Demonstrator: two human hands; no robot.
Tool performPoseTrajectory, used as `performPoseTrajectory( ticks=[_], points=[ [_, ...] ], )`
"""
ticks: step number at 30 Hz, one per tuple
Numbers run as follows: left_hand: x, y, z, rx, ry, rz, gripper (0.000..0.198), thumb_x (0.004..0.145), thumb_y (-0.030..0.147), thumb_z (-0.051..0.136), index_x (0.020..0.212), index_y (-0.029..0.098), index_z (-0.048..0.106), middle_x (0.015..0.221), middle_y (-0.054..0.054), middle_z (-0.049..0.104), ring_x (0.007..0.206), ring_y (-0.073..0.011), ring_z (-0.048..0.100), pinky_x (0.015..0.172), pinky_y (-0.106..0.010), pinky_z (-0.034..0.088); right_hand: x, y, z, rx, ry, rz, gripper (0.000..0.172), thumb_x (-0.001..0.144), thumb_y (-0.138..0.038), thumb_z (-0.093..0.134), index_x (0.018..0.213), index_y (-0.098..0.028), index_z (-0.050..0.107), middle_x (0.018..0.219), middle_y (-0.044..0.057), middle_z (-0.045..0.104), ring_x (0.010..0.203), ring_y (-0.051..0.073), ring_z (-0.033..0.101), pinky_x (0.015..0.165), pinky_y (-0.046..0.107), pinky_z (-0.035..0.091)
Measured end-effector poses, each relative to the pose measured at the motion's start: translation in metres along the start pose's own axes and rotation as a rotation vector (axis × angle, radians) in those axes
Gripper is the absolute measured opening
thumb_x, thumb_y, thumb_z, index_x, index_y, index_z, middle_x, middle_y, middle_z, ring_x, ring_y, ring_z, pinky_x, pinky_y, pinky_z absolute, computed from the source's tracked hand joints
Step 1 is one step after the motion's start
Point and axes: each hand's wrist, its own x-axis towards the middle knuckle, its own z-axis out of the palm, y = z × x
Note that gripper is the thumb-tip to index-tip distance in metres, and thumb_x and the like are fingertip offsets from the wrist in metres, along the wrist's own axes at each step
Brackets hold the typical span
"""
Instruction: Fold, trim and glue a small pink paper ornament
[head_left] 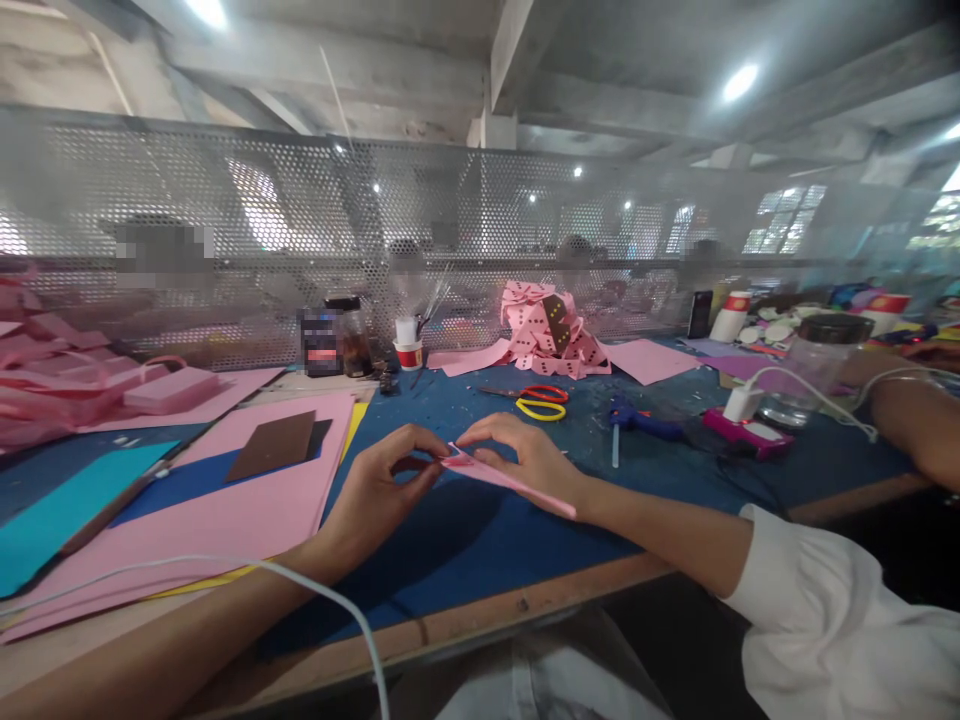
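Note:
Between my two hands, above the blue table mat (427, 550), is a narrow pink strip (517, 486), perhaps paper or foam sheet. My left hand (390, 480) pinches its left end between thumb and fingers. Closed on the same end from the right, my right hand (525, 455) lets the strip's free length slope down beneath its palm toward the wrist. Where the fingertips meet, the strip looks folded or curled, but the fingers partly hide it. Just beyond my hands lie scissors (544, 402) with red and yellow handles. A blue glue gun (649, 420) rests to their right.
A dotted pink paper pile (544, 330) stands near the perforated screen (420, 210). Pink sheets (247, 520) and a brown piece (274, 445) lie left. A white cable (322, 585) crosses my left forearm. At right are a magenta charger (750, 435), a jar (814, 370) and another person's arm (919, 410).

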Motion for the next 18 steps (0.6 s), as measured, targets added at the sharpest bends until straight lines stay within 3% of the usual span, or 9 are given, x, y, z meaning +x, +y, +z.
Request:
performPoseTrajectory(
  ticks=[6,11,14,18],
  points=[
    [0.004,0.000,-0.002,-0.217,0.066,-0.186,0.015,0.082,0.032,0.069,0.087,0.018,0.066,0.087,-0.002,0.068,0.083,-0.0160,0.062,0.075,-0.025,0.049,0.004,0.003,0.004,-0.024,-0.045,-0.032,0.025,0.093,-0.020,0.053,0.117,-0.021,0.061,0.120,0.008,0.063,0.114,0.020,0.057,0.101,0.035,0.042],
    [0.008,0.001,-0.006,-0.355,0.094,-0.273,0.023,0.078,0.031,0.074,0.096,0.017,0.068,0.094,-0.004,0.071,0.088,-0.0182,0.064,0.081,-0.029,0.050,0.017,0.010,0.007,-0.090,0.043,-0.115,0.017,0.097,-0.025,0.051,0.107,-0.021,0.064,0.109,0.006,0.068,0.103,0.018,0.060,0.100,0.035,0.040],
    [0.009,0.003,-0.007,-0.380,0.077,-0.299,0.031,0.077,0.030,0.075,0.104,0.017,0.068,0.101,-0.005,0.072,0.096,-0.0199,0.065,0.086,-0.030,0.050,0.028,0.008,-0.001,-0.136,0.077,-0.095,0.019,0.097,-0.028,0.051,0.106,-0.022,0.066,0.099,0.005,0.069,0.096,0.018,0.061,0.092,0.033,0.042],
    [0.010,0.004,-0.006,-0.478,-0.001,-0.320,0.044,0.075,0.028,0.077,0.116,0.020,0.064,0.119,-0.007,0.069,0.110,-0.0222,0.063,0.096,-0.033,0.048,0.037,-0.001,-0.019,-0.177,0.030,-0.047,0.022,0.096,-0.027,0.052,0.109,-0.022,0.069,0.094,0.005,0.068,0.088,0.016,0.061,0.083,0.030,0.044]
  ],
)
